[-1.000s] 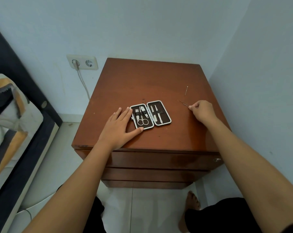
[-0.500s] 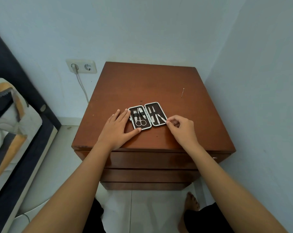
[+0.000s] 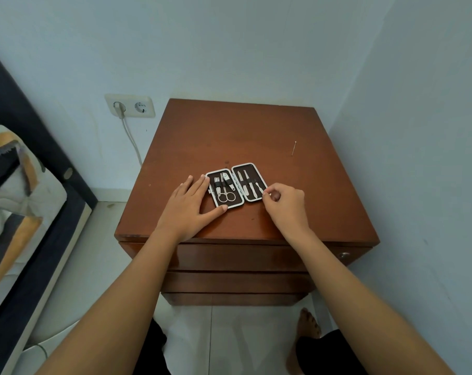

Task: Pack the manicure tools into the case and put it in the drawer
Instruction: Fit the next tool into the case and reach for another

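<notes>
A brown wooden bench (image 3: 229, 136) with drawers stands in a wall corner. The left hand (image 3: 187, 205) lies flat and open, fingers touching the left edge of the open case (image 3: 236, 185), which sits near the front of the top. The right hand (image 3: 284, 204) pinches a thin tool at the case's right edge. One slim pin-like tool (image 3: 293, 148) lies well apart, farther back right

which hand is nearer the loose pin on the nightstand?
Right. The right hand sits at the case's right edge, below the pin; the left hand is across the case, farther.
</notes>
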A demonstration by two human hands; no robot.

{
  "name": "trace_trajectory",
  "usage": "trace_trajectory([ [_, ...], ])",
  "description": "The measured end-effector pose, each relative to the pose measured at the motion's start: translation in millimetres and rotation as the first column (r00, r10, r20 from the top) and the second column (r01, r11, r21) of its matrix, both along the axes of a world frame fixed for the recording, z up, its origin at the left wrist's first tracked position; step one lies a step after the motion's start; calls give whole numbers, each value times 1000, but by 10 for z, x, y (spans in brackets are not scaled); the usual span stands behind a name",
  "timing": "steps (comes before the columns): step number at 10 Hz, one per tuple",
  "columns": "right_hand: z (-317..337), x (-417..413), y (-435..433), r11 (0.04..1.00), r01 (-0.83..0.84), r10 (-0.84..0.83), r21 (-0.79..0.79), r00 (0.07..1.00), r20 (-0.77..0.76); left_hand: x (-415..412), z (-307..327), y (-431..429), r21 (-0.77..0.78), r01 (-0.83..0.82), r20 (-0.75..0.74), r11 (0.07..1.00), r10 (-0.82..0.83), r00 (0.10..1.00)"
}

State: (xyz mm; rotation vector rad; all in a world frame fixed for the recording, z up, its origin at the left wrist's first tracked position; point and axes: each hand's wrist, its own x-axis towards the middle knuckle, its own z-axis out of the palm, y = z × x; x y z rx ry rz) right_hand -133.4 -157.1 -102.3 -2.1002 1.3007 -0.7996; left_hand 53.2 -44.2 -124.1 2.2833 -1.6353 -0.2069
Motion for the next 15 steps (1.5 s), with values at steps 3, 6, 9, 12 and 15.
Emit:
trace_trajectory([
  [3,7,-86,18,998,-56,55,22,998,42,-9,3,1,-4,4,-3,1000,-4,1000],
  [6,17,-28,-25,999,-21,21,-23,1000,-11,-2,-8,-2,0,4,1,1000,-4,1000],
  [9,-68,-48,-30,940,-156,85,-305,968,-235,2,-7,-3,5,4,3,1000,-4,1000],
  [12,-107,-12,-100,936,-244,123,-253,902,-415,13,-14,-4,-1,3,-1,1000,-3,1000],
  [15,-77,14,-788,981,-58,-12,-183,934,-356,7,-9,-8,-19,6,-5,1000,-6,1000],
])
